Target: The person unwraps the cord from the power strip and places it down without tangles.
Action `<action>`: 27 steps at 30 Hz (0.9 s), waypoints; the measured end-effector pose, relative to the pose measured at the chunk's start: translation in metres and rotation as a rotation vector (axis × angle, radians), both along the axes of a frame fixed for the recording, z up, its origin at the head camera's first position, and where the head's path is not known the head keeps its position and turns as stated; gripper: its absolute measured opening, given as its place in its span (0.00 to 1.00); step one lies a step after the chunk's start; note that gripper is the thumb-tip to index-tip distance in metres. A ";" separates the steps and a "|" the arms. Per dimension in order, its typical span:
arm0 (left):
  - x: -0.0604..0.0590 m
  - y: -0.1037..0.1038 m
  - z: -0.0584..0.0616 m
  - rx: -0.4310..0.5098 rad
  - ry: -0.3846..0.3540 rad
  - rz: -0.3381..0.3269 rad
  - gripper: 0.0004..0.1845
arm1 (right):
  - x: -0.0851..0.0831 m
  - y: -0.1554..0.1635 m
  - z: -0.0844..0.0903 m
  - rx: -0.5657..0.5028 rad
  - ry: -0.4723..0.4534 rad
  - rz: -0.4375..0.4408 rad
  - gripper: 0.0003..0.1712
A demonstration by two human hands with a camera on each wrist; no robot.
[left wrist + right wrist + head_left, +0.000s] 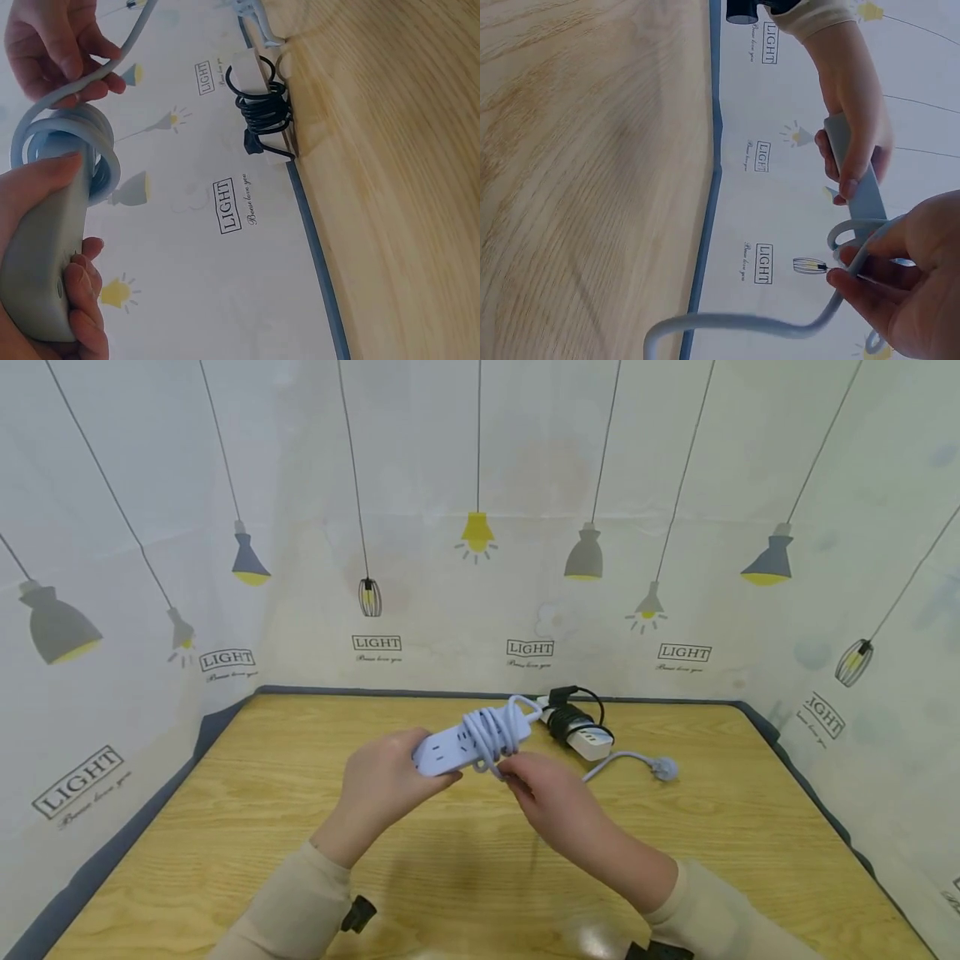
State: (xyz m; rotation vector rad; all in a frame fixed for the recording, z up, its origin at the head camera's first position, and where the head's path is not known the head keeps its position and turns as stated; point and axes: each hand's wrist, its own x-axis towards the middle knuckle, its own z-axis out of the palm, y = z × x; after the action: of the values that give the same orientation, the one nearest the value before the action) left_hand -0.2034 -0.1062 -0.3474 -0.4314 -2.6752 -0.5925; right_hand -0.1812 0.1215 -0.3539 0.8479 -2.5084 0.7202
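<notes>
A white power strip is held up over the table, tilted, with its sockets facing the head camera. My left hand grips its near end, thumb along one side and fingers around the other. Several loops of its white cord are wound around the far half. Just beside these loops, my right hand pinches the cord between thumb and fingers, as the right wrist view shows. From there the loose length runs down toward the table, ending in a white plug to the right.
At the table's back edge lies a second white power strip wrapped in a black cord. The wooden table has a dark blue edging, and a wall covering printed with lamps stands around it.
</notes>
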 end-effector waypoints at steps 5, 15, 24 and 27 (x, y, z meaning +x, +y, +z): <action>0.001 -0.001 0.000 -0.019 -0.004 0.002 0.26 | 0.004 0.003 0.006 -0.036 -0.023 -0.018 0.06; 0.006 -0.002 -0.002 -0.069 -0.107 0.002 0.25 | -0.001 0.019 0.015 -0.045 0.006 -0.003 0.05; 0.014 -0.003 -0.004 -0.120 -0.074 -0.074 0.22 | -0.008 0.033 0.022 -0.079 -0.037 -0.045 0.05; 0.016 -0.004 -0.004 -0.157 -0.033 -0.104 0.22 | -0.011 0.036 0.022 -0.105 -0.076 -0.042 0.05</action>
State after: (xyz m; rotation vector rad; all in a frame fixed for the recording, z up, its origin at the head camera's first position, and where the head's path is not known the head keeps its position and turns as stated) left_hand -0.1870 -0.1103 -0.3513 -0.6126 -2.7543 -0.4228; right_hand -0.1921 0.1577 -0.3321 0.7419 -2.5212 0.8774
